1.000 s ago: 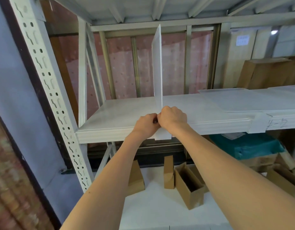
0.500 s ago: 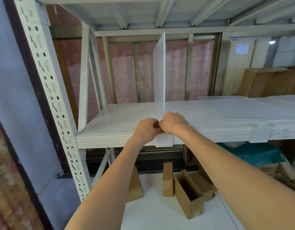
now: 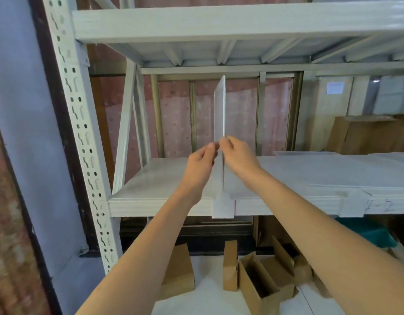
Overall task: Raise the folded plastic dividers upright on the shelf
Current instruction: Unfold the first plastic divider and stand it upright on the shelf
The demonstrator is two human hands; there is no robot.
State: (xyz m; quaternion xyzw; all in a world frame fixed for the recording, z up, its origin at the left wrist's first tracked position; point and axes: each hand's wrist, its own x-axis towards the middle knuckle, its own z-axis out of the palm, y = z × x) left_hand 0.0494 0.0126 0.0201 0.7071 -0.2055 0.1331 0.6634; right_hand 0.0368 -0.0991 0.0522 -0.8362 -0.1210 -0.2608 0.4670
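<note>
Hands: left hand [image 3: 202, 165] and right hand [image 3: 239, 155] are raised side by side at the near edge of one plastic panel, arms reaching up from below.
Grip: both are closed on the divider [image 3: 219, 110]. The left fingertips pinch from its left face and the right fingertips from its right, about halfway up.
Divider position: it stands on the middle shelf [image 3: 162, 178], left of centre, between the two hands.
Divider orientation: it is upright, with the thin edge facing the camera and the flat faces looking left and right. The long axis is vertical and the sheet runs front to back across the shelf. Its top edge stops short of the upper shelf [image 3: 219, 21].
Foot: a clear tab [image 3: 222, 206] at its base hangs over the shelf's front lip.
Count, upright: one.
Count, flat: pale sheets [image 3: 332, 160] lie flat on the shelf's right part, well apart from the hands. Their edges blur together, so I cannot tell how many there are.
Second tab: one more [image 3: 353, 203] sits on the lip to the right.
Rack: one perforated post [image 3: 82, 133] stands on the left.
Below: at least four small brown cartons [image 3: 180, 273], one of them open.
Behind, right: one large cardboard box [image 3: 360, 133].
</note>
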